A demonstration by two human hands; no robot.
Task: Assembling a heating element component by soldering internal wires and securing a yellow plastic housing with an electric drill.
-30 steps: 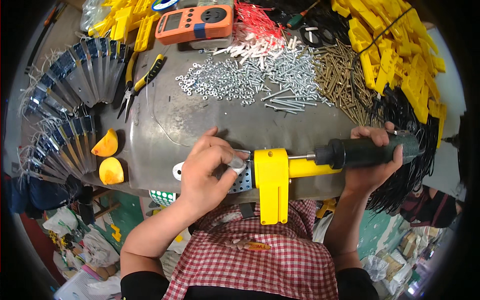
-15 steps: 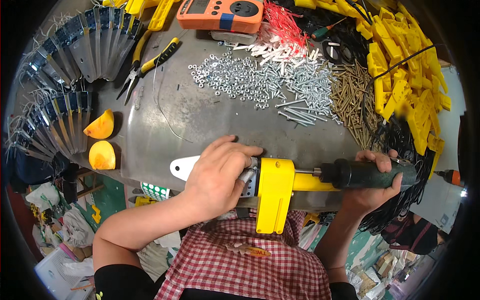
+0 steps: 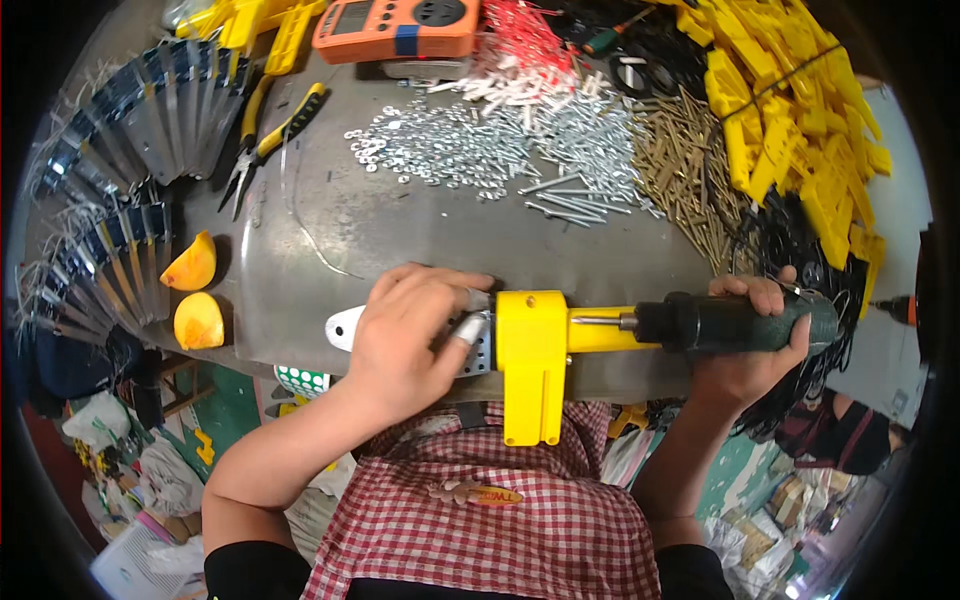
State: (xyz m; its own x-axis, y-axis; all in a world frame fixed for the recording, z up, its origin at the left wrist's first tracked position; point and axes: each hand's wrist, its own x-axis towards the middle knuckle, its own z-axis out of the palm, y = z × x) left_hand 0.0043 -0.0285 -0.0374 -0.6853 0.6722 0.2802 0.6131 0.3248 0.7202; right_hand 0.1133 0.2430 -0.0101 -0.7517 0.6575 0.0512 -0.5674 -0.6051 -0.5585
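My left hand [image 3: 400,345] grips a pale metal blade [image 3: 340,328]; one finger wears a whitish cover. The blade's rounded, holed end sticks out to the left. Its other end meets a yellow plastic housing [image 3: 532,350], which lies at the table's near edge with its grip pointing at me. From the right, my right hand [image 3: 745,375] wraps round a dark electric screwdriver [image 3: 690,323], held level. Its bit [image 3: 602,321] points left along a yellow arm of the housing. Whether the tip touches a screw cannot be made out.
Beyond my hands lie heaps of nuts [image 3: 430,145], silver screws [image 3: 590,140] and brass-coloured screws [image 3: 685,165]. Yellow plastic parts [image 3: 800,130] pile up at right. Pliers [image 3: 262,140], fruit pieces [image 3: 198,320] and fanned metal blades [image 3: 180,110] are at left. An orange multimeter [image 3: 395,28] stands behind.
The view has shifted, so the table things sit further left and higher. The screwdriver's bit has drawn back a little from the housing's main body. Both hands keep their holds.
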